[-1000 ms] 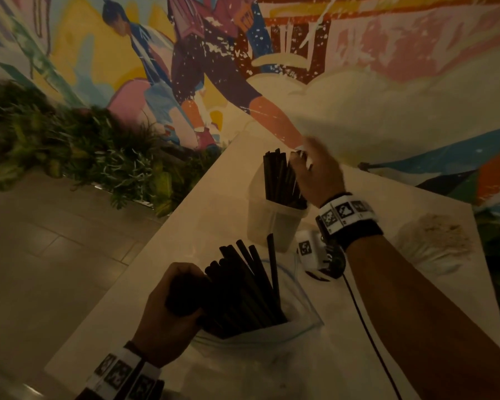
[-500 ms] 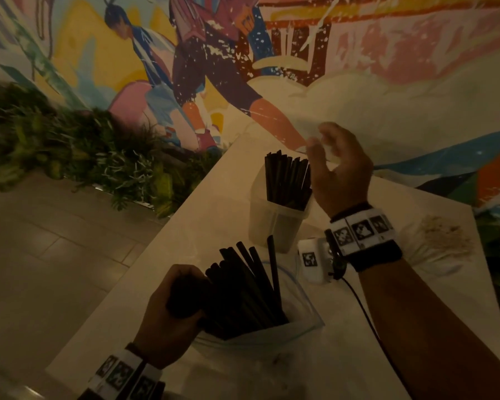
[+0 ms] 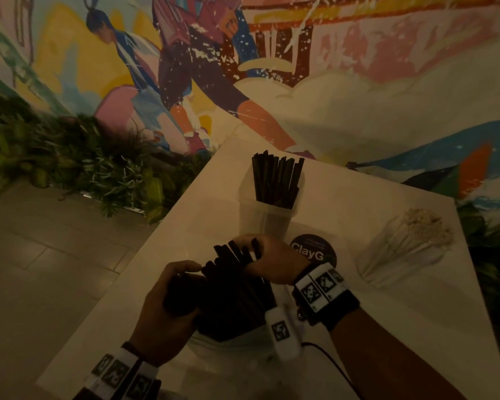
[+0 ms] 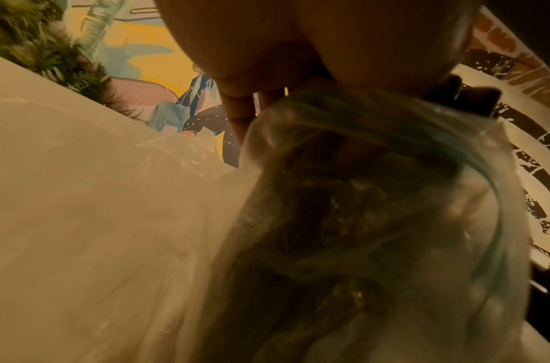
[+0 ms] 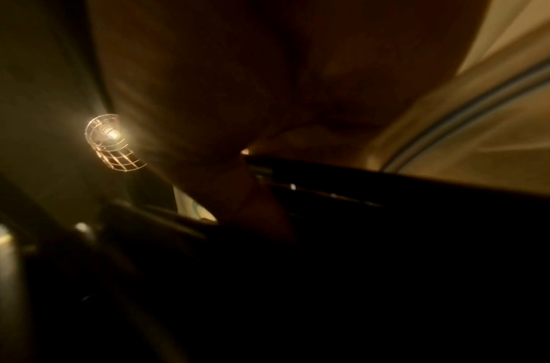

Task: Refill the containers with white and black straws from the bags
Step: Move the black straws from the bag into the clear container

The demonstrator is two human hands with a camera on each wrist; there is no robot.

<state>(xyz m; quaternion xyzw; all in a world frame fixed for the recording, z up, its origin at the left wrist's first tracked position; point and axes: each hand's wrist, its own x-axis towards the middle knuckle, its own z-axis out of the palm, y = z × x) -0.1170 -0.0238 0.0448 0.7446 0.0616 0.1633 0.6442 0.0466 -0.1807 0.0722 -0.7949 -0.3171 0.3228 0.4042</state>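
Right hand has come back from the container to the bag; half a second ago it hung open above the container's rim, now its fingers curl over the tips of the black straws sticking out of the bag and pinch a few of them. Left hand has stayed put, wrapped around the left side of the bag's mouth, bunching plastic and straws together. Left wrist view: clear bag with a bluish zip strip, dark straws poking past the top, hand clamped above it. Right wrist view is mostly dark: palm above, black straw ends running under the fingers, a caged lamp glowing at left.

Container stands upright on the bench, just beyond the hands, packed with black straws that rise above its rim. A round dark sticker reading "ClayG" lies on the bench between container and right wrist. White straws lie in a bundle in a clear bag at the right part of the bench, well apart from both hands. Bag of black straws sits at the near part of the bench, tilted up toward the container. Tagged bands on both wrists; a cable trails from the right one. Mural wall behind, plants at left.
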